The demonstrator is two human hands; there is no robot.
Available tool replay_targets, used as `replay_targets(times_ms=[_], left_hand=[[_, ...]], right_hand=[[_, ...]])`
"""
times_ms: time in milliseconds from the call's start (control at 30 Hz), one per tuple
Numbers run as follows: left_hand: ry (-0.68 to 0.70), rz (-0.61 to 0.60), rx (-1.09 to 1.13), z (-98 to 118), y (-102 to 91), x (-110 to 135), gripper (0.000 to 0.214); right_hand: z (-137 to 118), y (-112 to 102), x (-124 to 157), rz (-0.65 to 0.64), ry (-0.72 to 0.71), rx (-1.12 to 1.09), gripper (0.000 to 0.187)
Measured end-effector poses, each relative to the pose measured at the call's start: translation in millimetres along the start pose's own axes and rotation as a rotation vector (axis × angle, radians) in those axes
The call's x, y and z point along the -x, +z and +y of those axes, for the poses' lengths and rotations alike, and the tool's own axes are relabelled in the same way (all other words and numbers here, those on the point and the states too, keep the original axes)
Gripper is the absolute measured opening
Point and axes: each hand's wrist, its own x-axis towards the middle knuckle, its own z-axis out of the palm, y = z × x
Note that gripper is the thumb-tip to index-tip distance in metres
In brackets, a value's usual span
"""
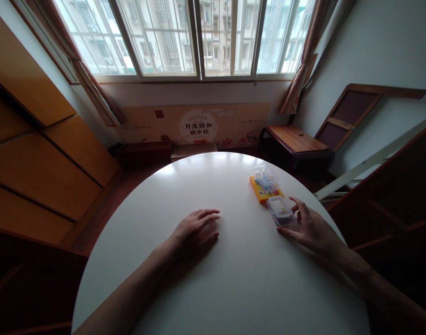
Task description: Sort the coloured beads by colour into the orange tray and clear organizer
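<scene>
On the round white table (241,274), my left hand (197,230) rests with its fingers apart and nothing in it. Farther right, my right hand (309,228) grips a small clear plastic box (280,209), thumb at the near edge and fingertips at the far right side. Something pale shows in the box's upper part and something dark lower down; I cannot make out what they are. Just beyond it lies a flat yellow-orange box (258,190) with printing on it. Another clear plastic case (266,177) sits on top of that, with bluish contents or print showing through.
A wooden side table (298,138) stands behind at the right, near a leaning wooden frame (349,111). Under the window is a printed cardboard panel (139,123). Wooden cabinets (49,167) line the left. The table's curved far edge runs just beyond the boxes.
</scene>
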Motion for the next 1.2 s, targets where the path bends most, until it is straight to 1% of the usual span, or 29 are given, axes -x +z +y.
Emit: replay_targets(times_ms=[133, 233, 400, 500, 700, 867, 933, 1000, 1067, 1100, 1167, 1200], left_hand=[[0.004, 0.007, 0.005, 0, -0.4, -1, 0.040], [0.003, 0.002, -0.002, -1, 0.9, 0, 0.040], [0.001, -0.005, -0.003, -2, 1.5, 1, 0.041], [-0.001, -0.006, 0.000, -1, 0.2, 0, 0.040], [0.012, -0.010, -0.003, 1, -2.0, -1, 0.038], [0.026, 0.009, 0.013, 0, 1.1, -1, 0.038], [0.027, 0.015, 0.006, -1, 2.8, -1, 0.039], [0.024, 0.030, -0.011, -1, 2.1, -1, 0.038], [0.017, 0.038, -0.029, 1, -2.9, -1, 0.038], [0.006, 0.036, -0.037, 3, -7.1, 1, 0.039], [-0.044, 0.020, -0.059, 12, -17.0, 5, 0.047], [-0.075, 0.015, -0.076, 18, -21.7, 9, 0.054]], right_hand=[[-1, -3, 0, -0.042, 0.022, -0.044, 0.091], [-2, 2, -1, -0.027, 0.025, -0.044, 0.087], [0, 10, -3, 0.025, -0.018, -0.052, 0.080], [2, 12, -2, 0.028, -0.021, -0.053, 0.078], [3, 13, -3, 0.040, -0.035, -0.083, 0.079], [3, 15, -4, 0.052, -0.044, -0.081, 0.080], [3, 16, -3, 0.041, -0.029, -0.084, 0.082], [4, 16, -4, 0.040, -0.031, -0.090, 0.090], [4, 10, -5, 0.099, -0.058, -0.083, 0.097], [1, 5, -5, 0.149, -0.075, -0.071, 0.096], [-8, -8, -5, 0.254, -0.108, -0.036, 0.087], [-16, -14, -4, 0.276, -0.134, -0.027, 0.081]])
